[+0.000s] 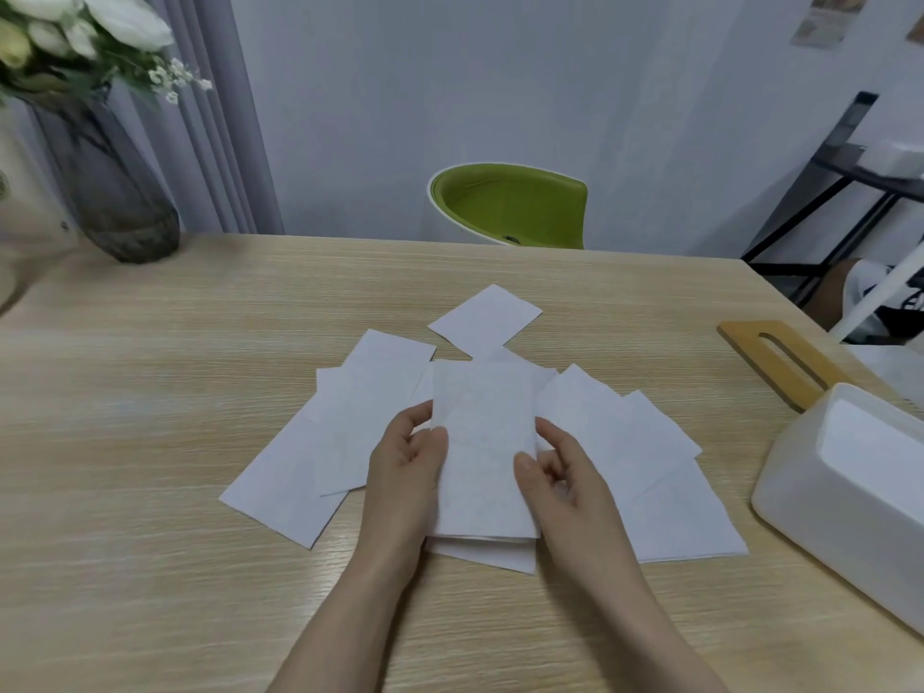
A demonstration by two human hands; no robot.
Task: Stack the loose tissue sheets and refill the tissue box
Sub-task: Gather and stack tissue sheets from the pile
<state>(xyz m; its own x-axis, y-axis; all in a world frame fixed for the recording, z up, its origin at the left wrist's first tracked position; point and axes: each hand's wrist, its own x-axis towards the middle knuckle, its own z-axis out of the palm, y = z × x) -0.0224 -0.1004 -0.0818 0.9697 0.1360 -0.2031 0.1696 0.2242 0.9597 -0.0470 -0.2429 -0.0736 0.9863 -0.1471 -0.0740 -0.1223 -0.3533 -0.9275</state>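
Holding one tissue sheet by its long sides, the left hand and right hand pinch it with thumbs on top. Its long way points away from the person. The open tissue box sits off to the right, nearer the right hand.

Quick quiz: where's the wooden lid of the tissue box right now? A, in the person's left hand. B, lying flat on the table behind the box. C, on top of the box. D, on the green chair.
B: the wooden lid lies flat on the table beyond the open tissue box.
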